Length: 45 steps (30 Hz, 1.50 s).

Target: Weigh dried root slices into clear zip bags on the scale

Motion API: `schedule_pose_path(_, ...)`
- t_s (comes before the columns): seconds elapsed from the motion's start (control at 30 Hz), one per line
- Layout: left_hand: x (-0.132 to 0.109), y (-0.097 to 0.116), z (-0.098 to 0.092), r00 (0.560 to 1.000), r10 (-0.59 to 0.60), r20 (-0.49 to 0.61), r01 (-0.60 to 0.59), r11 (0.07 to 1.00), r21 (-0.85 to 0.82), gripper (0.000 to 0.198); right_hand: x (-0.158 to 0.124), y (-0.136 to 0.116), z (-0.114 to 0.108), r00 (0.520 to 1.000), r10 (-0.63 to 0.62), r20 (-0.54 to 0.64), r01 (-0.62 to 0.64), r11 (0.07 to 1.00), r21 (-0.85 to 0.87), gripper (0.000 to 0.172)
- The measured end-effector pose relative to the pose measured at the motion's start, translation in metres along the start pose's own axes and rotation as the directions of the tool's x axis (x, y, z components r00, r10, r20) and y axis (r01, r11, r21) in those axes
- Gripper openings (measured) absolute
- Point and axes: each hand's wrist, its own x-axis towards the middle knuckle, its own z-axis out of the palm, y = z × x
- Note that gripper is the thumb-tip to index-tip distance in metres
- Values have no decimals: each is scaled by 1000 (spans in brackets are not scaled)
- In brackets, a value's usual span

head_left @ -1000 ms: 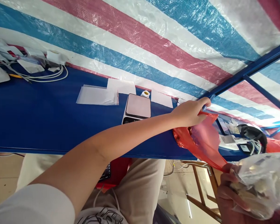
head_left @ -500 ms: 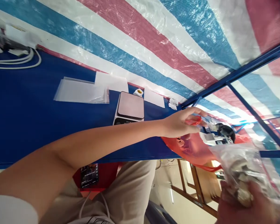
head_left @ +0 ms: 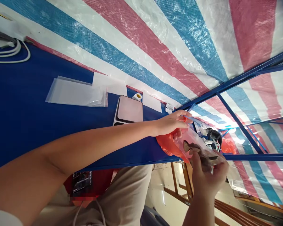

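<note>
My left hand (head_left: 173,123) reaches across the blue table (head_left: 25,125) and grips the upper edge of a clear plastic bag (head_left: 198,147) over an orange plastic bag (head_left: 168,145) at the table's right end. My right hand (head_left: 208,175) comes up from below and holds the clear bag's lower part, which contains several small brownish pieces. Both hands are closed on the clear bag.
A small scale (head_left: 128,111) sits mid-table, with a stack of clear bags (head_left: 77,94), white sheets (head_left: 152,102) and a small roll (head_left: 138,96) around it. White cables (head_left: 11,55) lie far left. A striped tarp (head_left: 155,37) backs the table; blue frame bars (head_left: 240,125) stand right.
My right hand has risen from the lower right corner and brought the clear bag up to the orange bag. My left hand moved from the orange bag's rim onto the clear bag's edge.
</note>
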Motion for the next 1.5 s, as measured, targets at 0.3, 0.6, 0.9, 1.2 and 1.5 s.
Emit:
schedule_pose_path(0.3, -4, 7, -4, 998, 58, 22, -61, 879, 474, 49, 61, -31, -6, 801, -249, 545, 445, 856, -263, 49)
schedule_pose_path(0.6, -7, 6, -7, 980, 159, 119, -188, 560, 807, 38, 75, -34, -1, 684, -217, 697, 448, 878, -166, 50)
schedule_pose_path(0.9, -8, 14, 0, 974, 228, 1, -177, 752, 635, 38, 79, -11, -9, 683, -50, 729, 379, 877, -295, 50)
schedule_pose_path(1.2, -3, -5, -2, 947, 242, 212, -307, 478, 823, 31, 72, -34, 8, 662, -99, 743, 379, 900, -217, 54)
schedule_pose_path(1.5, -1, -21, -4, 924, 226, 307, -375, 385, 843, 14, 58, -46, 7, 705, -94, 703, 406, 867, -290, 34)
